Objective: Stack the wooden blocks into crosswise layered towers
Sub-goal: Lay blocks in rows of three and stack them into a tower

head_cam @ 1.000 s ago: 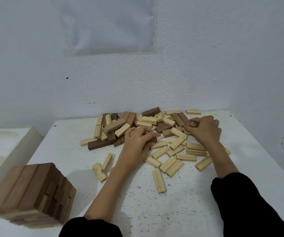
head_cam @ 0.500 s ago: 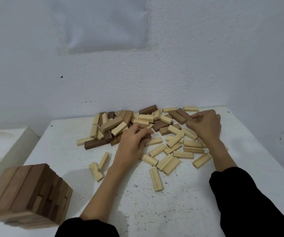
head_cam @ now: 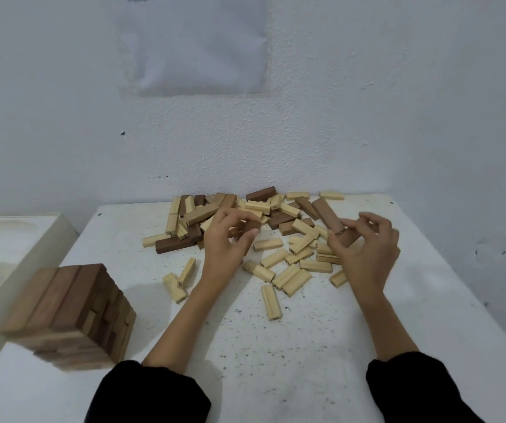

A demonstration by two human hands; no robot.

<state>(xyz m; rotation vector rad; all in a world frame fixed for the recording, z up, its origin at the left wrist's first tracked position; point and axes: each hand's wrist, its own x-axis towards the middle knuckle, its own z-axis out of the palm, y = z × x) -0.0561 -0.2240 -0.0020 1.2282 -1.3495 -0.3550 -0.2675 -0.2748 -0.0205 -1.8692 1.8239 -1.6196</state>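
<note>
A dark block [head_cam: 250,225] is gripped by the left hand [head_cam: 226,242], a long brown block [head_cam: 326,213] pinched by the right hand [head_cam: 367,251]. Marks on pale blocks [head_cam: 257,205] cannot be read.

Two plain black sleeves cover the upper arms: the left sleeve [head_cam: 148,395] and the right sleeve [head_cam: 413,392] are soft, dark, unmarked cloth, bunched near the elbows. The forearms are bare, as are the left hand [head_cam: 226,239] and the right hand [head_cam: 367,248], which wears a thin ring [head_cam: 339,232] on one finger.
</note>
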